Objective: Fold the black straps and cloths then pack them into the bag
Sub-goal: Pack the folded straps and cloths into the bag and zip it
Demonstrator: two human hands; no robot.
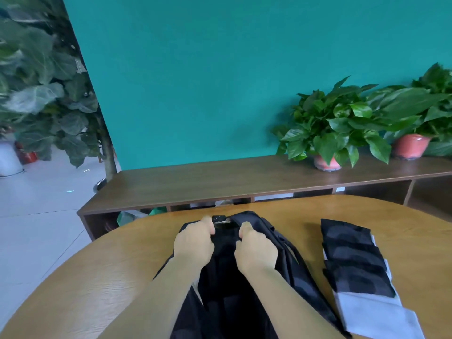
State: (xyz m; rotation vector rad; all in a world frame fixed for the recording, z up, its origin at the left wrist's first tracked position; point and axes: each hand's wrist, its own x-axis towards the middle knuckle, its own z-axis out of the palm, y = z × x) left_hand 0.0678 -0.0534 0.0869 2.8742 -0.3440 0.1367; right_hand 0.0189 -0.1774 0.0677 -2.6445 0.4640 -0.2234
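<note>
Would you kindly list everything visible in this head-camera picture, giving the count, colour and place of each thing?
black bag: one, black, centre of the table, under both hands
folded cloths: one overlapping row, black and dark grey with pale grey parts, on the table right of the bag; exact count cannot be told
table: one, light wood, rounded edge, foreground
low shelf unit: one, dark brown wood, behind the table against the wall
potted plants: two, green leaves in pinkish-red pots, on the shelf unit at right
large leafy plant: one, dark green, on the floor at far left
wall: teal, background
left hand: one, grips the bag's far end
right hand: one, grips the bag beside it
</note>
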